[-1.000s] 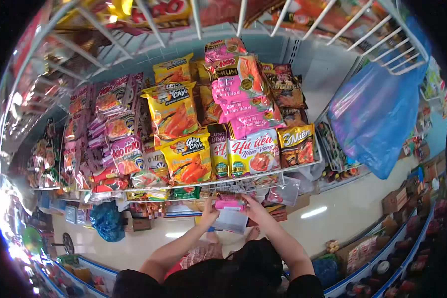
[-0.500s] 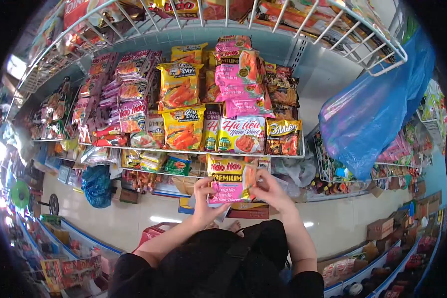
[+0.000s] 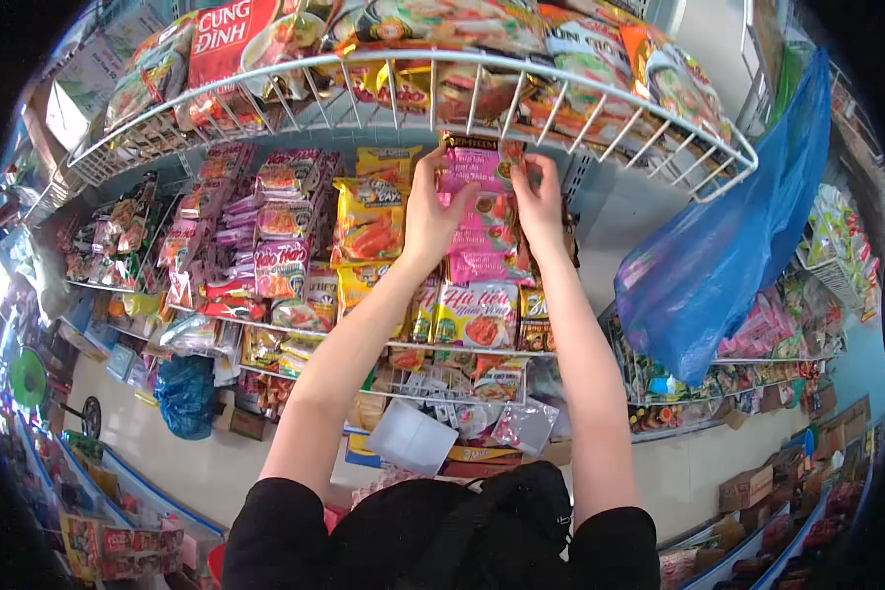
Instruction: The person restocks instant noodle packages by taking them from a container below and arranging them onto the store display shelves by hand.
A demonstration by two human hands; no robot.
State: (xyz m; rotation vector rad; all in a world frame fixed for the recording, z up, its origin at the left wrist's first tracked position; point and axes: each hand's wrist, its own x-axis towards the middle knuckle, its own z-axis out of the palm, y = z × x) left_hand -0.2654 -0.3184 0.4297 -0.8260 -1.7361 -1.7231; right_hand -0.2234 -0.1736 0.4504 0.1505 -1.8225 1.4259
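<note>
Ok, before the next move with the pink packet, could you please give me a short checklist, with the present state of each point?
1. Grip on both sides: the left hand and right hand hold the pink packet at opposite sides: ok.
2. Printed side facing the camera: ok.
3. Pink pile fully in sight: not ok, the hands and the held packet cover part of it.
4. Packet resting on the pile: cannot tell, the contact is hidden.
5. Packet free of the upper wire rack: cannot tell, depth is unclear here.
6. Blue plastic bag away from the right arm: ok.
</note>
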